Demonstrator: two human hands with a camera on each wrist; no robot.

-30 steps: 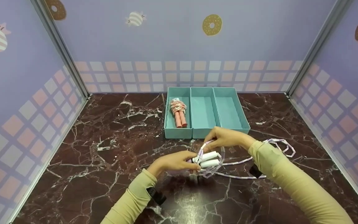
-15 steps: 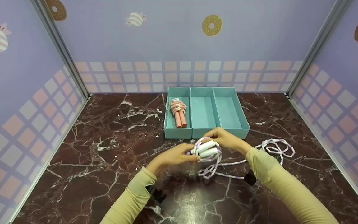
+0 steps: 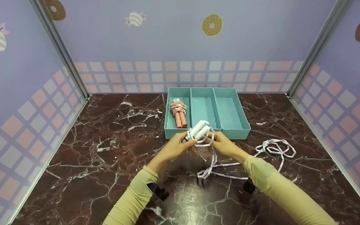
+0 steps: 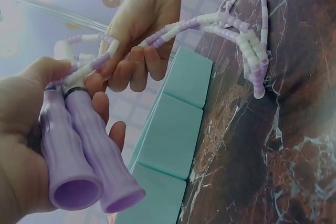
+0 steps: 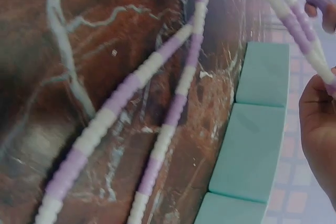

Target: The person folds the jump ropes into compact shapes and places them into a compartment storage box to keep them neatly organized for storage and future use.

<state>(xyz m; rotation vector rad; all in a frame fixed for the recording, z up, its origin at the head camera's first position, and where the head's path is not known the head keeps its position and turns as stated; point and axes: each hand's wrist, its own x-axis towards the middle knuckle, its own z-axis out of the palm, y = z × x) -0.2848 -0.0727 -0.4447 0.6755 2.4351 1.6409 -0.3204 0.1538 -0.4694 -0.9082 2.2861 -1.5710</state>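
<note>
My left hand (image 3: 173,147) grips the two handles (image 3: 201,129) of a beaded skipping rope, side by side. In the head view their showing ends look white; the left wrist view shows lilac flared grips (image 4: 86,148). Purple-and-white beaded rope (image 4: 97,62) loops round the handles near the left thumb. My right hand (image 3: 224,145) pinches doubled rope close beside the handles, its fingers curled in the left wrist view. From there a bunch of rope (image 3: 212,164) hangs down to the table. In the right wrist view, two strands (image 5: 123,93) cross the marbled surface.
Just beyond both hands stands a teal three-compartment box (image 3: 239,134). Its left compartment holds another skipping rope (image 3: 180,115), salmon-handled and bound up in its own beads. Loose coils of the purple-and-white rope (image 3: 275,147) lie right of the right forearm. Patterned walls enclose the table.
Both hands have moved up and forward to the box's front edge. The handles have turned from nearly level to steeply slanted. The rope below now hangs in a longer bunch.
</note>
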